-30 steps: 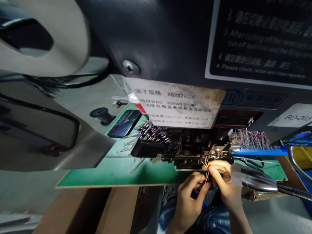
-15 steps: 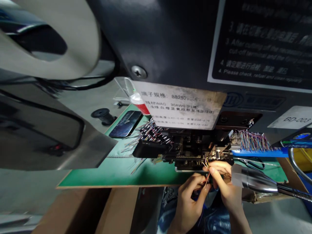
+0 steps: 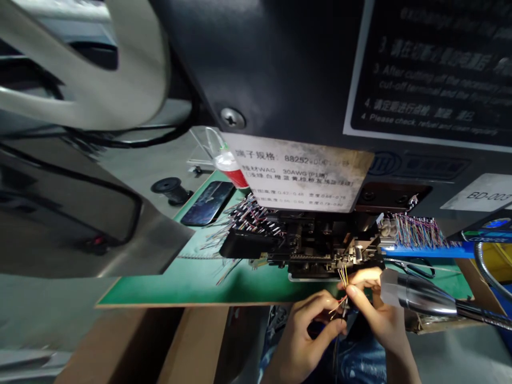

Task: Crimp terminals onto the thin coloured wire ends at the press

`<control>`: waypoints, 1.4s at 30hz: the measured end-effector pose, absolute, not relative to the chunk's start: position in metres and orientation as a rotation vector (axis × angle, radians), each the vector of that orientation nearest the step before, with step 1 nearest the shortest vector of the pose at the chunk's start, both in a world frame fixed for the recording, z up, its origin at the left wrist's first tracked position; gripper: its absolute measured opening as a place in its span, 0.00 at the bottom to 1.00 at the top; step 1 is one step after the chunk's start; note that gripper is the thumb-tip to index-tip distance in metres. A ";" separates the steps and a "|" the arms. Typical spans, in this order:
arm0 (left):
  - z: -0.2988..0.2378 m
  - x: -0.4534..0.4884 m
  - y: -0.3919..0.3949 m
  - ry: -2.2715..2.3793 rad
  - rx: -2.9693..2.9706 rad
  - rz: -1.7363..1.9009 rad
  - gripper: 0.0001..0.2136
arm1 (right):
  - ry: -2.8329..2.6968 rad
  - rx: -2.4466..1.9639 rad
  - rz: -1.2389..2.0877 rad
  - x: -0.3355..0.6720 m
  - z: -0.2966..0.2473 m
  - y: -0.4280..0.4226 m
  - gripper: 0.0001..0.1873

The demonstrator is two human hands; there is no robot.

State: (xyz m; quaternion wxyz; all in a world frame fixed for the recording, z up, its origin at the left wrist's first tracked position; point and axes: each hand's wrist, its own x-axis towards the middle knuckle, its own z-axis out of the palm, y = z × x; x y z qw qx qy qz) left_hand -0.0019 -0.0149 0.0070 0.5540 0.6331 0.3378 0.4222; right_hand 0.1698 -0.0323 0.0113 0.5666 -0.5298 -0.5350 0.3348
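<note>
A small bundle of thin coloured wires [image 3: 342, 282] is pinched between both my hands just below the front of a dark crimping machine head [image 3: 320, 248]. My left hand [image 3: 308, 336] grips the lower part of the bundle with thumb and fingers closed. My right hand [image 3: 370, 306] pinches the wires higher up, their yellow and orange ends fanning upward toward the machine's tooling. Both hands hover over my lap at the edge of the green mat [image 3: 192, 282].
A metal lamp head [image 3: 416, 298] on a flexible arm sits close to my right hand. Batches of wires lie left [image 3: 248, 213] and right [image 3: 416, 230] of the machine on a blue holder [image 3: 424, 249]. A phone [image 3: 206, 202], a paper label [image 3: 300, 173] and black scissors [image 3: 418, 265] are nearby.
Both hands have drawn the wire bundle slightly down and away from the machine's tooling. The camera has shifted a little.
</note>
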 end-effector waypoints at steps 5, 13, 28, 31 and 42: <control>0.003 0.007 -0.014 0.843 1.484 1.050 0.05 | -1.099 -1.299 0.859 0.162 0.008 -0.032 0.10; -0.002 0.012 -0.015 0.926 1.574 1.205 0.06 | -1.074 -1.315 0.899 0.161 0.008 -0.028 0.11; 0.001 0.009 -0.015 0.910 1.556 1.215 0.06 | -1.091 -1.352 0.817 0.158 0.005 -0.028 0.12; 0.007 0.001 -0.013 0.856 1.526 1.119 0.05 | -1.194 -1.352 0.745 0.163 0.006 -0.030 0.09; 0.010 -0.008 -0.013 0.822 1.482 0.962 0.04 | -1.176 -1.278 0.888 0.166 0.006 -0.036 0.10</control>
